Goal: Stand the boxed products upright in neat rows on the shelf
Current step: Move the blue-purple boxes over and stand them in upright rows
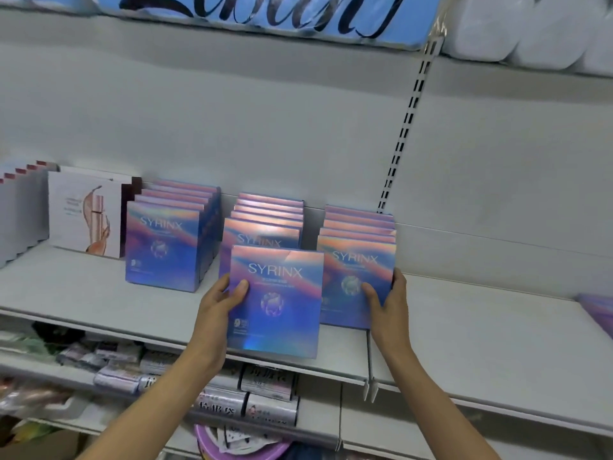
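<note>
Three box rows (265,224); left hand (220,302), right hand (388,303) gripping boxes.

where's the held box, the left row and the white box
held box (277,303), head view, front face centre
left row (164,247), head view, front box face
white box (84,214), head view, front face

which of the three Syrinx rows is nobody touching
The left row, beside the white boxes. The left hand holds the middle row's front box; the right hand grips the right row.

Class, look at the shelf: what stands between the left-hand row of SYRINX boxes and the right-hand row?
In the head view, the middle row of SYRINX boxes, with the box gripped by the left hand in front of it.
</note>
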`<state>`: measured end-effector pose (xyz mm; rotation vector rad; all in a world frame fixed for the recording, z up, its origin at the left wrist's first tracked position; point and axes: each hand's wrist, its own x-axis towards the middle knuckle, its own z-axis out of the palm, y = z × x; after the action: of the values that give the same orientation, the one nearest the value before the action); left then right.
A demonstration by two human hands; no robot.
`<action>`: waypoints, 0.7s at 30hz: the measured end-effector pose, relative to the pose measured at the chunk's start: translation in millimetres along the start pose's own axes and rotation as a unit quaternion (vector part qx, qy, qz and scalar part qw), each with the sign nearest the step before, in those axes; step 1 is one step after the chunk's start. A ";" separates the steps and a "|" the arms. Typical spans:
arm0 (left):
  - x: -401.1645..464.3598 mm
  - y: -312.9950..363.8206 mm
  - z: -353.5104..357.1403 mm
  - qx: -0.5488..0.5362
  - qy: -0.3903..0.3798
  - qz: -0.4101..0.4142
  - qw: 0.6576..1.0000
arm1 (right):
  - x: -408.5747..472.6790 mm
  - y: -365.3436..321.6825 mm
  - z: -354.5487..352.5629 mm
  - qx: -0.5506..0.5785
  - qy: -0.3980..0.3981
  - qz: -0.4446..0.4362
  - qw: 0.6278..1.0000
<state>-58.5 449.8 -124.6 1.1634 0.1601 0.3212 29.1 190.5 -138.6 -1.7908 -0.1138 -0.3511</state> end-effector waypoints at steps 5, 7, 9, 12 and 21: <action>-3.9 -3.7 -2.6 0.010 -0.017 -0.018 1.000 | 0.8 2.7 1.8 -0.003 0.002 0.005 1.000; -4.9 -5.9 -0.5 0.004 -0.018 -0.028 0.999 | -0.5 2.5 2.6 -0.006 0.003 0.006 1.000; -5.3 -6.0 3.3 -0.007 -0.017 -0.034 0.999 | 0.0 2.8 1.8 -0.010 -0.007 0.010 1.000; -7.6 -3.6 11.4 -0.006 -0.022 -0.039 0.999 | 1.6 -4.9 -1.8 -0.026 -0.031 0.006 0.999; -3.8 -2.4 37.3 0.000 -0.064 -0.019 0.998 | -60.3 -46.4 -19.6 0.078 -0.065 0.007 0.995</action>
<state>-50.9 415.1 -112.4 1.1767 0.0698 0.2122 -43.8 189.8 -109.1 -1.6589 -0.2155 -0.2100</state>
